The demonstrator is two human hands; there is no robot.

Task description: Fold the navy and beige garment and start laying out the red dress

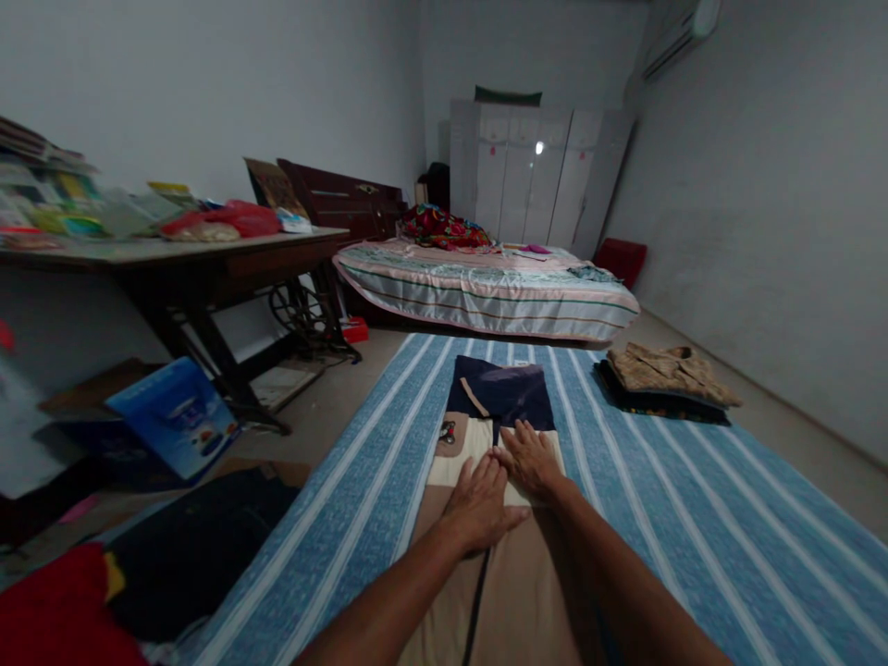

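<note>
1. Both hands lie flat, palms down, fingers stretched out, nothing gripped. L hand (pixel 478 504) & R hand (pixel 531 458) are just beside each other.
2. They rest on a garment (pixel 503 388) (tan, cream, navy), spread flat along middle of blue striped mat (pixel 659 481).
3. Folded clothes pile (pixel 666 370) on mat's R side; bed (pixel 486 282) beyond.
</note>
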